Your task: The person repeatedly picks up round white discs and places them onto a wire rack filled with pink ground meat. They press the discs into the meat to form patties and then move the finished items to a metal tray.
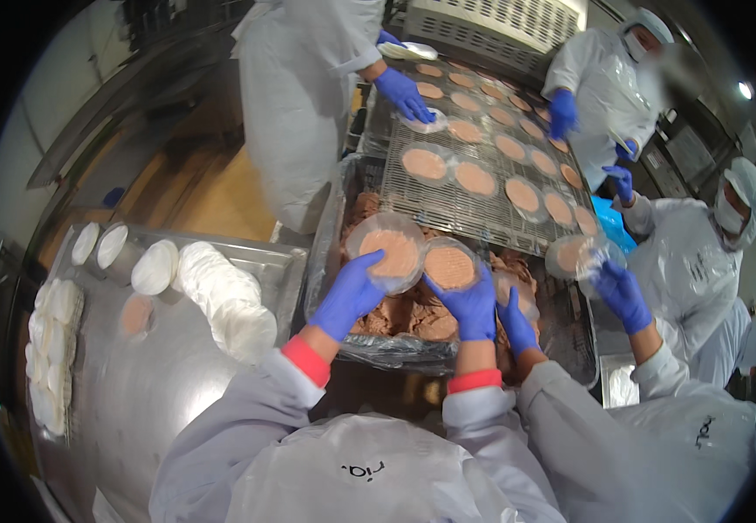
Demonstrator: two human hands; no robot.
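At the far left of the frame, a steel tray (147, 383) carries rows of white paper discs (51, 349). A curved stack of the same discs (225, 296) lies toward the tray's right side, in the left-centre of the frame, with a single pinkish patty (136, 314) beside it.

At centre, the left hand (349, 295), in a blue glove, grasps a clear round film sheet bearing a patty (388, 251); fingers curl under its lower left edge. Just to the right, the right hand (467, 305), also gloved, grips a second round patty (449, 267) from below. The two patties sit side by side, edges nearly touching, above a lined bin of meat scraps (413, 318).

In the upper centre, a wire mesh conveyor (447, 205) carries rows of patties. A co-worker's gloved hand (404, 94) rests on its upper left end.

At right, another person's gloved hand (622, 295) holds a film-wrapped patty (574, 254) at the belt's end.
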